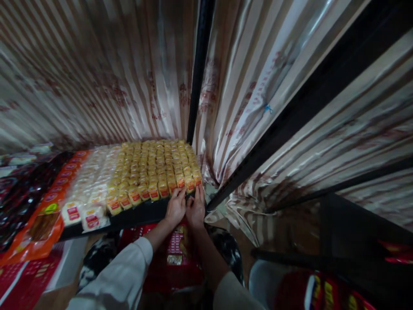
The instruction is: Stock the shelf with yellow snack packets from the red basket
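Observation:
Rows of small yellow-wrapped packets (150, 168) with red labels cover the right end of a dark shelf (138, 215). My left hand (176, 207) reaches to the front of these rows, its fingers stretched out against the labelled front packets. Close beside it, my right hand (195, 212) has its fingers extended up against the packets at the front right corner. No packet is visibly lifted out of its row. The undersides of my fingers are hidden.
White-wrapped packets (97, 189), an orange bag (48, 224) and dark shiny packs (26, 193) line the shelf leftward. A dark post (274, 125) slants at right, before striped curtains (97, 86). Red packaging (174, 267) lies below my hands.

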Tool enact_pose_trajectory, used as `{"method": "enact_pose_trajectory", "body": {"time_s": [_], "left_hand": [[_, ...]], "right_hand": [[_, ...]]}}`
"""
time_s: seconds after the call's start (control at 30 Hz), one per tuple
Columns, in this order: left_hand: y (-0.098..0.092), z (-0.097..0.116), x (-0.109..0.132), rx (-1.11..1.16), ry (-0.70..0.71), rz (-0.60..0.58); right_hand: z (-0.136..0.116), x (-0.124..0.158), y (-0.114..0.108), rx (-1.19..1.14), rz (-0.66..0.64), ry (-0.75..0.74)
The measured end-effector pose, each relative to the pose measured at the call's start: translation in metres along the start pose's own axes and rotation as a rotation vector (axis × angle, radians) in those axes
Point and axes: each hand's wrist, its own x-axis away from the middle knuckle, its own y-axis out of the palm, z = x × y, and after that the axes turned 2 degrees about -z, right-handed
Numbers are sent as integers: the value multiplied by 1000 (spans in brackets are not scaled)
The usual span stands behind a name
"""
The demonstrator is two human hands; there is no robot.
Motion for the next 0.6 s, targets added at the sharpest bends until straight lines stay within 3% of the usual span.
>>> {"method": "enact_pose_trajectory", "body": {"time_s": [0.23,0.37,0.5,0.6], "left_hand": [[-6,14,13,-35,-18,23],[-17,13,44,-46,31,47],[-25,-10,95,-65,48,16],[-31,-40,126,-100,-114,-57]], "right_hand": [[-5,5,-10,-132,-39,-50],[-18,34,-18,-131,-62,-80],[-20,81,-13,-145,-224,-14],[-9,112,3,-30,-456,62]]}}
